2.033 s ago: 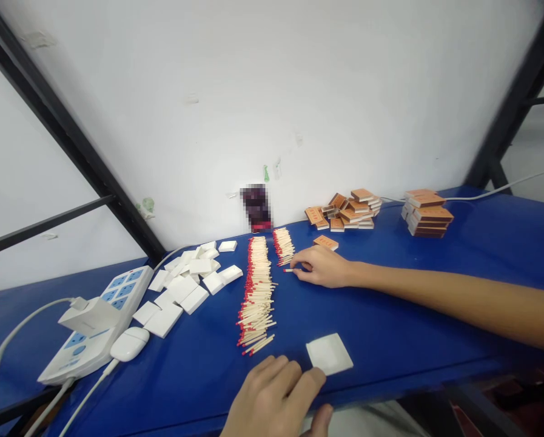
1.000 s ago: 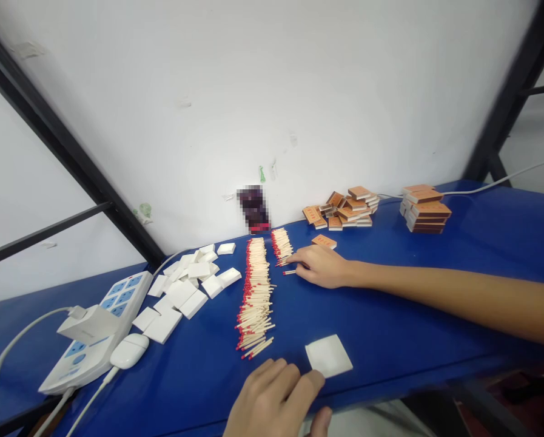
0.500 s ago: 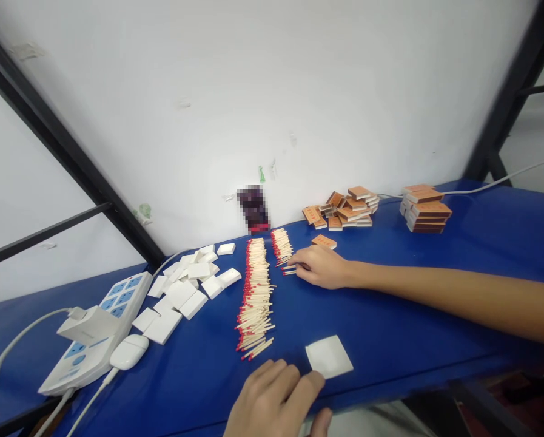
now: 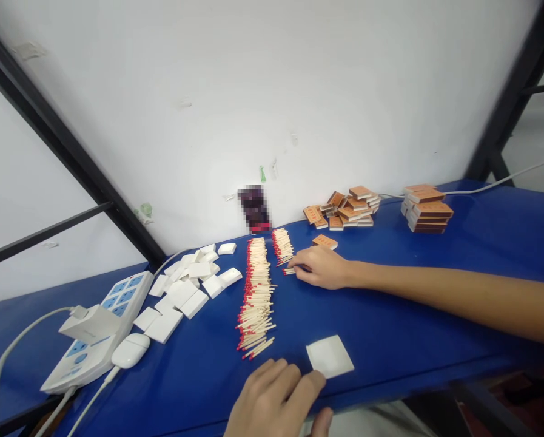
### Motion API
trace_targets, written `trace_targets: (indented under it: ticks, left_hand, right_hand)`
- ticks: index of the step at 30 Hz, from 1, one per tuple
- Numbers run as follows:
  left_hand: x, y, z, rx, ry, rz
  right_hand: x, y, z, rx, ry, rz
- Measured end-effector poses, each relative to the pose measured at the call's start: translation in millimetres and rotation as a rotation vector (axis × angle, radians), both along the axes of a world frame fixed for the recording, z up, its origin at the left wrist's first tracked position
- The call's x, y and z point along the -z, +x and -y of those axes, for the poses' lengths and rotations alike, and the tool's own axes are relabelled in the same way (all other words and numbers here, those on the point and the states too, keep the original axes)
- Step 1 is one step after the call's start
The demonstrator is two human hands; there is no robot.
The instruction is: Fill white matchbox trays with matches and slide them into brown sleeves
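My right hand [image 4: 321, 267] reaches across the blue table, its thumb and fingertips closing on a few loose matches [image 4: 288, 271] with red heads. Just beyond them lies a short row of matches [image 4: 282, 246]. A longer row of matches [image 4: 258, 291] runs toward me on the left, heads pointing left. At the near edge rests my left hand [image 4: 278, 397], fingers loosely bent and thumb apart, gripping nothing. Its index fingertip is at the corner of a white, shallow matchbox tray [image 4: 330, 357]. An orange matchbox [image 4: 325, 242] lies just behind my right hand.
White matchbox trays [image 4: 181, 294] are heaped on the left, beside a power strip [image 4: 103, 334] with a plugged charger and a white earbud case [image 4: 130, 351]. Orange matchboxes [image 4: 351, 209] lie piled by the wall. More stand stacked [image 4: 429, 209] at right. A blurred-out object [image 4: 254, 209] leans there too.
My right fingertips have drawn together slightly over the loose matches, covering more of them. My left hand and the white tray stay where they were.
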State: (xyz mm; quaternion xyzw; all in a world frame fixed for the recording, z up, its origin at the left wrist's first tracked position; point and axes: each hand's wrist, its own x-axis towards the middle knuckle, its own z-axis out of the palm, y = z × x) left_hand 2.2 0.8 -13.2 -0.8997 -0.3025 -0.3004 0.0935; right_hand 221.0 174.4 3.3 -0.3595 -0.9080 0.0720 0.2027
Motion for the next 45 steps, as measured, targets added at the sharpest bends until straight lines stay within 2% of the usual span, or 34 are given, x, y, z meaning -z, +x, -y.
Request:
trace_targets:
  ticks: [7, 13, 19, 28, 33, 45]
  left_hand:
    - [-4.9, 3.4, -0.8, -0.012, 0.038, 0.016]
    - [-2.7, 2.4, -1.4, -0.019, 0.039, 0.014]
    - [-1.7, 2.5, 0.9, -0.026, 0.030, 0.007]
    - [1.0, -0.1, 0.6, -0.011, -0.004, -0.016]
    - [-1.1, 1.5, -1.0, -0.006, 0.033, 0.005]
    - [-0.9, 2.0, 0.0, -0.014, 0.025, 0.010]
  right_hand:
    - [1.2, 1.0, -0.5, -0.060, -0.006, -0.023]
    - [0.1, 0.9, -0.2, 0.024, 0.024, 0.008]
    - [-1.8, 0.8, -0.1, 0.025, 0.033, 0.072]
    - [-3.6, 0.2, 2.8, 0.099, 0.051, 0.068]
    - [-4.2, -0.1, 2.4, 0.107, 0.026, 0.084]
    - [0.2, 1.3, -1.2, 0.032, 0.029, 0.033]
